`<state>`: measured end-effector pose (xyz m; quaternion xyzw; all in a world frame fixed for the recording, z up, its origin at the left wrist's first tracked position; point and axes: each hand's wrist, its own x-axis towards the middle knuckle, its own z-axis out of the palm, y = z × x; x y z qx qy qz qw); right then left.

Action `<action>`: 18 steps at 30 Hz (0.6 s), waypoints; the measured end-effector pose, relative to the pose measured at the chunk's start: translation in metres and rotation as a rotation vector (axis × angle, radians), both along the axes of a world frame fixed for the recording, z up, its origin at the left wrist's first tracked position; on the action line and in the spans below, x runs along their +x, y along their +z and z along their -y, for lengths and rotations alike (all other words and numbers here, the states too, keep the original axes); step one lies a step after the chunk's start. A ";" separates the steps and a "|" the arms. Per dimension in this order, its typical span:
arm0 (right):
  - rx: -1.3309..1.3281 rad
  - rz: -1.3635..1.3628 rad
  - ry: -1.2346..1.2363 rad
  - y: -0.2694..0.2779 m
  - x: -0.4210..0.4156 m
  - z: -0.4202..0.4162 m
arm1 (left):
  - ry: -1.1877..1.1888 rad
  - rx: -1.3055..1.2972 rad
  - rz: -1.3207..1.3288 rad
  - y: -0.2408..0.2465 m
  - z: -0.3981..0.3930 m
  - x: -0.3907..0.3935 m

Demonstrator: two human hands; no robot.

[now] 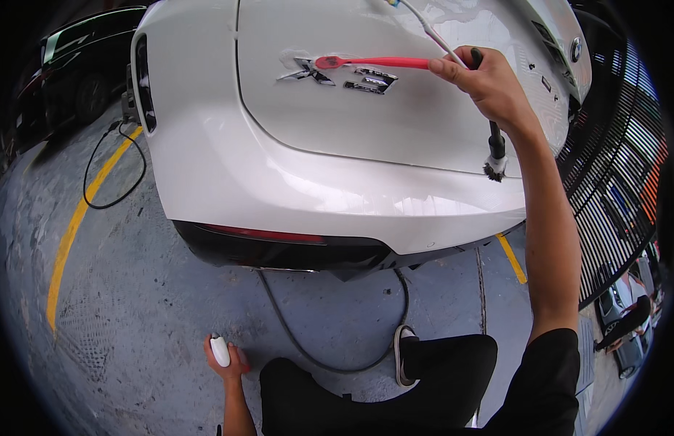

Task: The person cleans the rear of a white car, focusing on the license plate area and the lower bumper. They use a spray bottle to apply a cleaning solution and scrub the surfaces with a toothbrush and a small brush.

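My right hand [486, 82] grips three brushes together beside the white car's rear panel [315, 125]. The red toothbrush [391, 61] lies across the chrome model badge [377, 80], its head touching the first character. White foam clings around that character. A thin white-handled brush [424, 24] slants up from the same grip, its coloured head at the top edge. Below the hand hangs a black detailing brush [496, 150] with foam on its dark bristles. Low at my left side, my left hand [228, 365] holds a spray bottle [221, 351] with a white top; red shows beside the fingers.
A dark hose [337, 369] curves over the grey floor between the bumper [282, 248] and my shoe [403, 354]. Another black cable [105, 207] loops at left, near a dark car [91, 71]. Slatted black grating [609, 218] stands at right, with a person [628, 324] beyond.
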<state>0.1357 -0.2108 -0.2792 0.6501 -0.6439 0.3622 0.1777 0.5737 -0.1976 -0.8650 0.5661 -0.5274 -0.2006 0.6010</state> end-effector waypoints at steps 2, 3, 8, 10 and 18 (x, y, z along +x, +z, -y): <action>-0.023 -0.054 -0.001 -0.002 0.000 0.001 | 0.011 -0.014 -0.011 0.007 -0.001 -0.005; -0.047 -0.087 -0.007 -0.002 -0.008 -0.005 | 0.024 -0.040 0.014 0.005 0.001 0.000; -0.169 -0.256 0.079 0.000 -0.024 -0.014 | 0.041 -0.045 0.027 -0.006 0.008 -0.002; -0.167 -0.371 0.098 -0.001 -0.005 -0.009 | 0.048 -0.043 0.045 -0.009 0.005 -0.001; -0.129 -0.500 0.007 0.017 0.001 -0.006 | 0.044 -0.035 0.039 -0.016 0.009 0.002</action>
